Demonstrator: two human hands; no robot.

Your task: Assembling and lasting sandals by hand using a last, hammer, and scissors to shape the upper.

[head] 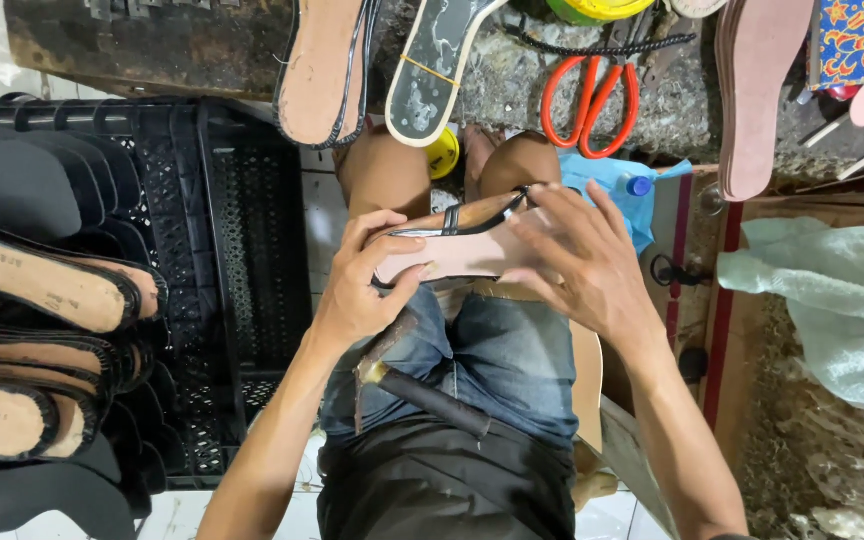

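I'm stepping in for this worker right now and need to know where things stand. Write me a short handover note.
Left hand: grips the heel end of a pink sandal sole, thumb underneath.
Right hand: flat on the sole's front, fingers spread, pressing.
The sole rests over the knees; a black strap sits on its top edge.
Done: finished-looking soles stacked in the black crate at left.
Left: this sole is in hand; two more soles lie on the bench ahead, beside orange scissors. A tool with a dark handle lies on the lap.

Just one view here — your head cam, looking straight down past your chest onto your lap, pretty close in. Crate point(252, 230) sits on your left, bench point(512, 90) edge up top — no second view to overlap.
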